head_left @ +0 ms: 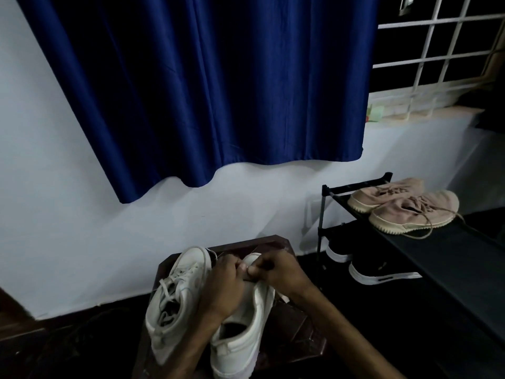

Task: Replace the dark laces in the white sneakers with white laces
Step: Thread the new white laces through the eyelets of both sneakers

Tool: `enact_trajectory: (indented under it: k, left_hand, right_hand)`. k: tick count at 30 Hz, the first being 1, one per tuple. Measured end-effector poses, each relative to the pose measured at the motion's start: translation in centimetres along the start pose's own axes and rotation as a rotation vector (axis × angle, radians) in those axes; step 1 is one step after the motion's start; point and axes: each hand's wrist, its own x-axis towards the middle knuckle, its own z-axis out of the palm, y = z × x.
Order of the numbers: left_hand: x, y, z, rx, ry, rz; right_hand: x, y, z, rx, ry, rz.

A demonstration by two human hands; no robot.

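Head view: left hand (224,281) and right hand (280,272) are pinching the lace (247,267) over the sneaker (246,335), its toe pointing away.

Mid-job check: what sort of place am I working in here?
Likely a room in a home: a blue curtain beside a grilled window, and a black shoe rack holding pink sneakers.
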Motion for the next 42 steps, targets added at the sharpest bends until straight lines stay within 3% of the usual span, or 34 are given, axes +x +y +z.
enact_trajectory:
  k: [3, 7, 9, 13, 21, 28, 42]
  left_hand:
    - [-0.6, -0.1, -0.2, -0.107, -0.059, -0.056]
    - [-1.7, 0.0, 0.0, 0.187, -0.097, 0.038]
    - [-1.8, 0.6, -0.1, 0.279, -0.079, 0.01]
    - [-0.6, 1.2, -1.3, 0.337, -0.066, -0.114]
    - [0.7, -1.6, -3.0, -0.068, -0.135, -0.242]
    - [1.2, -2.9, -2.8, -0.133, -0.147, -0.22]
    - [0.1, -1.7, -3.2, -0.239, -0.162, -0.253]
  right_hand:
    - [-0.1, -0.3, -0.4, 0.173, 0.06, 0.023]
    - [0.6, -4.0, -2.0, 0.618, 0.17, 0.021]
    - [1.1, -5.0, -2.1, 0.693, 0.146, 0.031]
    - [0.2, -3.6, -1.0, 0.389, -0.036, 0.075]
    - [1.2, -3.9, -0.7, -0.16, -0.141, 0.061]
    - [1.8, -3.1, -0.2, -0.168, -0.241, 0.199]
    - [1.9, -2.4, 1.4, -0.275, -0.106, 0.056]
